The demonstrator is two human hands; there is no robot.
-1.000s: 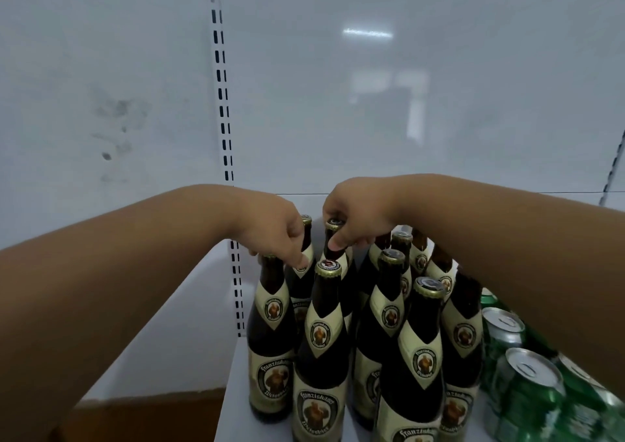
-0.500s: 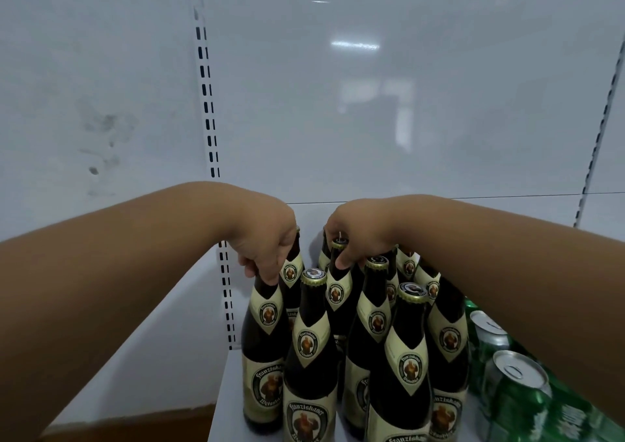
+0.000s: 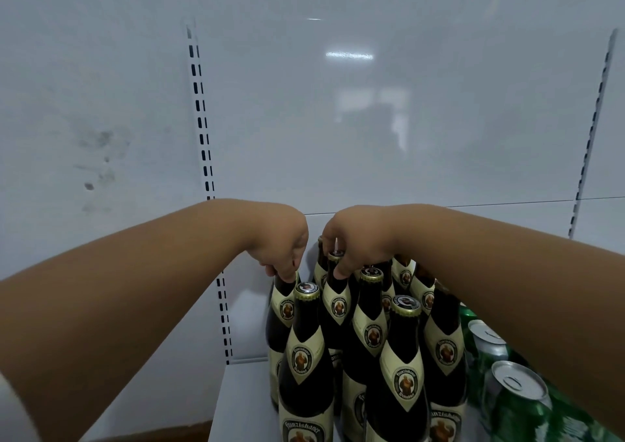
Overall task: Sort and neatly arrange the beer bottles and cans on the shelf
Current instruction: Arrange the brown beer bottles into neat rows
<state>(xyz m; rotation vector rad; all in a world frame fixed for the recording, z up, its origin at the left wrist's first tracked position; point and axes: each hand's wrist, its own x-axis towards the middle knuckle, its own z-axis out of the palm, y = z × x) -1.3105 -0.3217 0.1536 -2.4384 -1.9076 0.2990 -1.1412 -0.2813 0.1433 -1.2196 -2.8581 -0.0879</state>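
Left hand [image 3: 284, 249] fingers pinch cap of left-rear bottle [image 3: 282, 309]; right hand [image 3: 355, 242] fingers pinch neck of adjacent bottle [image 3: 336, 292]. Bottles packed upright on shelf [image 3: 236, 397], cans [image 3: 517, 391] right. Risk: top-only grip, tight cluster; sideways tug may topple neighbours.

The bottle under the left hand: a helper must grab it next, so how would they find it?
On the white shelf, find the cluster of dark beer bottles left of the green cans. It is the leftmost bottle, nearest the slotted rail. Unlike its neighbours, its cap is hidden under the left hand.
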